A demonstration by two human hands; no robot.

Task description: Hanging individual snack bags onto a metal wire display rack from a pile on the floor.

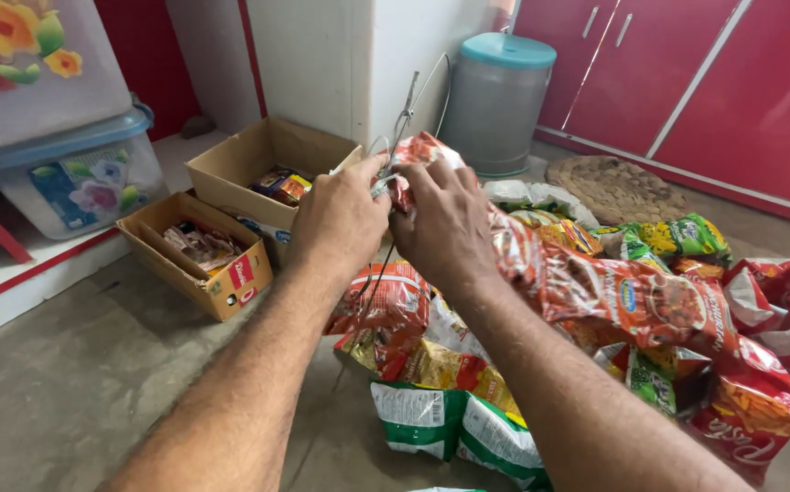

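Both hands met at frame centre: left hand [340, 219], grip pinched on a thin wire [406, 114], right hand [445, 223], grip closed on the red snack packet strip [595, 287], which trailed toward 4 o'clock over the floor pile [450, 401], raised for threading

A single head-worn camera looks forward and down, close over the floor [76, 383] ahead.
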